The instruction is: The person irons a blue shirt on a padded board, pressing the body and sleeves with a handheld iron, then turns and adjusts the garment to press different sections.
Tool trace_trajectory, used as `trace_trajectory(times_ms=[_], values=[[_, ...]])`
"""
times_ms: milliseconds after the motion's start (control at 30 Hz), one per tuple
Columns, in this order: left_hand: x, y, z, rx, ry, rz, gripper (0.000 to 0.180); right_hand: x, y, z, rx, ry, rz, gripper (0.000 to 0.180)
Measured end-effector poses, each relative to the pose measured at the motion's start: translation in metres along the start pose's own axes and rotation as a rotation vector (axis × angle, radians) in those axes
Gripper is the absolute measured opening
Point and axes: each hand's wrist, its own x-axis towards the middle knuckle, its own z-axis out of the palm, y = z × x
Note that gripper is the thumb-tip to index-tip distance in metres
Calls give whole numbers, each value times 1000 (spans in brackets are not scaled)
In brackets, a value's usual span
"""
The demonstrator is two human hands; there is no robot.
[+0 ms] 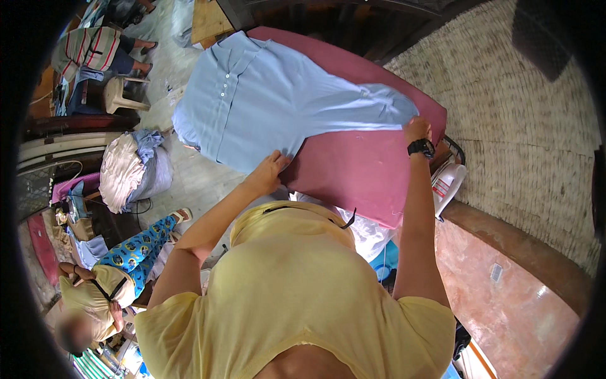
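Yellow cloth of the wearer's own top filled the near foreground, and both bare forearms rose out of it toward the work surface. The left hand (270, 172) lay flat, fingers together and extended, its grip pressed down rather than closed on anything; it rested at the near edge of the maroon padded counter (353, 170), on the lower hem of the pale blue shirt (265, 104). The right hand (416, 129), with a black wristwatch (421, 148) at the wrist, was set at the far right tip of the garment; whether its fingers pinched the fabric or merely pressed it could not be told, since they were turned away from the camera.

With the hands well apart, at opposite ends of the same lower edge, the cloth between them appeared drawn smooth, which likely accounts for the placement. The shirt lay face up, button placket showing, its collar end overhanging the far left end of the counter and its body spreading back toward both hands.

A white iron (447, 183) stood just beyond the counter's right corner, below the right wrist. Farther left, a heap of folded laundry (129, 170) sat on the floor, a seated person in patterned blue trousers (136, 249) worked nearby, and a pale plastic stool (120, 95) stood beyond.
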Motion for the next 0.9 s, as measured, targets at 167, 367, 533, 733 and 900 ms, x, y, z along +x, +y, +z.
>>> trace_trajectory(times_ms=[167, 367, 533, 733, 900], values=[[11, -40, 8, 221, -40, 109, 52, -11, -2, -23, 92, 27, -54, 17], [151, 9, -76, 265, 508, 362, 27, -28, -44, -7, 383, 2, -412, 37], [222, 10, -74, 382, 497, 479, 23, -37, -50, 35, 258, 40, -347, 57], [243, 6, -88, 255, 283, 414, 13, -16, -37, 8, 577, -14, -260, 47], [266, -3, -120, 95, 333, 320, 11, 36, -55, -11, 552, 3, -205, 43]])
